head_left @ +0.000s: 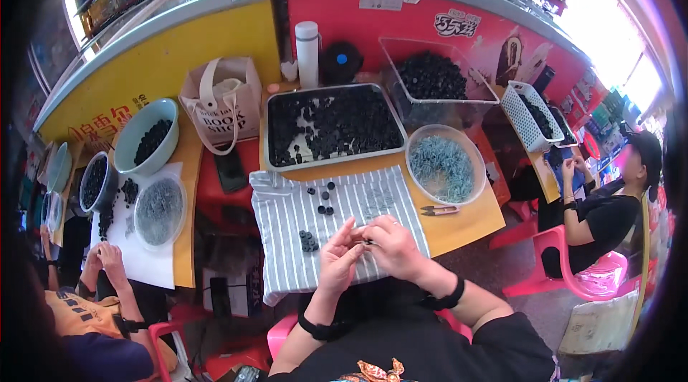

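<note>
Over the near edge of a grey-and-white striped cloth, my left hand and my right hand meet with fingertips pinched together. A small black piece shows between the fingers; most of it is hidden. Left of my hands lies a small cluster of black round pieces. Farther up the cloth, several loose black round pieces are scattered. Fine grey-blue bits lie spread to their right. Thread snips rest on the yellow board, just right of the cloth.
Behind the cloth stands a metal tray of black pieces. Right of it are a clear bin of black pieces and a round tub of grey-blue bits. A white bottle and tote bag stand behind. People work at both sides.
</note>
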Tool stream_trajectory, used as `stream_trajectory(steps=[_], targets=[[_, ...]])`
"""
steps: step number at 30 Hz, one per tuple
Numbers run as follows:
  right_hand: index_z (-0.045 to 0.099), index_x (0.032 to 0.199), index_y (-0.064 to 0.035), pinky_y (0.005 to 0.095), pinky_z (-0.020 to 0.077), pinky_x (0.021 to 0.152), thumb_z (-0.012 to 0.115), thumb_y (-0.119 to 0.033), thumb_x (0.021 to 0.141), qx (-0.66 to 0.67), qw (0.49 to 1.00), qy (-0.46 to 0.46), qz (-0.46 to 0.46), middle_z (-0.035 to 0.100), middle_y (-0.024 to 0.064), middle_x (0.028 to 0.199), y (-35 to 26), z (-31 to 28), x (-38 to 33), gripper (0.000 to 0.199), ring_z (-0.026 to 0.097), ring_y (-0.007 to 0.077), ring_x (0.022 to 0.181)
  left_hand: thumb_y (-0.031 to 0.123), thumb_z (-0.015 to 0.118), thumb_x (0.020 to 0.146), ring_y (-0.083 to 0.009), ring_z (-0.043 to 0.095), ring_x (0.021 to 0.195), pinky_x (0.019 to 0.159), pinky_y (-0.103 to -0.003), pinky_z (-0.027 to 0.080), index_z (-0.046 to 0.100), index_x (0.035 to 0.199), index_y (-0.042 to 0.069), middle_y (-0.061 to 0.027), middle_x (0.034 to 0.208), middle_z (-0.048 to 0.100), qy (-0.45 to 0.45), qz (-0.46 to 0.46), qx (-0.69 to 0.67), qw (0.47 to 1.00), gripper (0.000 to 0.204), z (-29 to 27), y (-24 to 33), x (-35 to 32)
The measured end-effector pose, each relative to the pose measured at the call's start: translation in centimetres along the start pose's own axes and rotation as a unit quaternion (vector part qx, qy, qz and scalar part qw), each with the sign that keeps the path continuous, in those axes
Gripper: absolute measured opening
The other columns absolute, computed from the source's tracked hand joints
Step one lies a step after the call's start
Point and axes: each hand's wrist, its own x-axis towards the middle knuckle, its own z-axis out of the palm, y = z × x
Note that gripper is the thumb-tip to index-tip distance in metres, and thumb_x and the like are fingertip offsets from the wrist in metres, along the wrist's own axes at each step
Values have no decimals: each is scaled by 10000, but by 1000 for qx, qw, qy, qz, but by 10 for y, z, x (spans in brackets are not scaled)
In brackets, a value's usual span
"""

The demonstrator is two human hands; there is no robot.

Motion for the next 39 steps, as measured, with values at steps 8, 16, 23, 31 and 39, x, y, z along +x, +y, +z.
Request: stream_trajectory(steps=[8,16,23,31,39], targets=[[570,1202,14,247,511,735,723,42,796,394,885,161,190,684,56,924,76,-118,91,435,665,142,839,4,590,952,-253,631,1127,947,-324,493,577,1314,-26,-196,1253,641,-10,-51,11,999,363,-9,-2,1],[165,1536,7,250,480,659,688,43,843,458,828,184,266,475,270,1355,58,-87,114,869,684,225,934,36,575,960,-249,648,1087,921,-328,500,628,1233,-48,-187,1190,674,23,-59,48,997,291,-17,-1,-3],[687,1049,6,274,540,746,702,-10,827,257,920,-234,179,707,70,941,48,-2,78,222,669,144,830,69,611,956,-178,669,989,871,-293,509,705,1081,-37,-124,1072,714,-62,-82,83,991,189,-10,-1,5],[636,1079,-61,465,512,742,802,-162,720,24,929,-359,-90,556,169,951,-22,54,114,408,620,391,859,34,622,951,-145,638,1051,931,-310,499,683,1101,9,-57,1083,704,-106,-94,145,979,164,-11,-5,-1],[625,999,-14,464,522,793,805,-122,689,-31,908,-391,-147,531,202,963,-21,77,107,374,630,391,893,1,619,930,-184,614,1128,940,-341,506,605,1244,24,-69,1184,661,-15,-118,166,979,315,-12,-7,-4]])
